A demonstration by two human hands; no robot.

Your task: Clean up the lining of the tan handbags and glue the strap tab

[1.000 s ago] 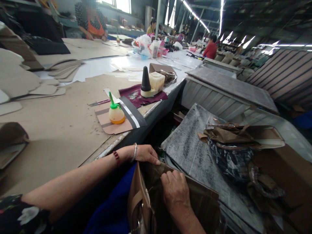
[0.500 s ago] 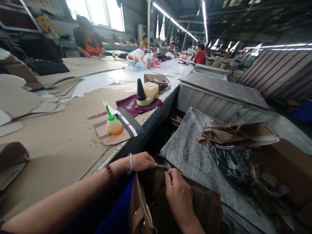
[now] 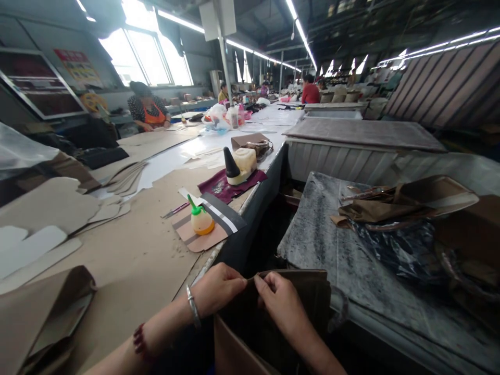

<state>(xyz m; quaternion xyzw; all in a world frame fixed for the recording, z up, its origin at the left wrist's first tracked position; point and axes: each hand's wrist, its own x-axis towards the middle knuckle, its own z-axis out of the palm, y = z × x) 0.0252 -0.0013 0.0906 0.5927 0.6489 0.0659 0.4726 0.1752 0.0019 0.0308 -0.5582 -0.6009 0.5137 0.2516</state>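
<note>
A brown leather bag sits in my lap below the table edge. My left hand and my right hand both pinch its top rim, fingertips almost meeting at the rim's near corner. A silver bangle and a red bead bracelet circle my left wrist. The bag's inside is dark and its lower part runs out of view.
On the cardboard-covered table to the left stand a glue bottle with a green nozzle and a black cone beside a white container. A grey board to the right carries more brown bags. Other people work far off.
The view has tilted upward, showing more ceiling. My hands have drawn together along the bag's rim, and the bag sits lower in view with less of it showing.
</note>
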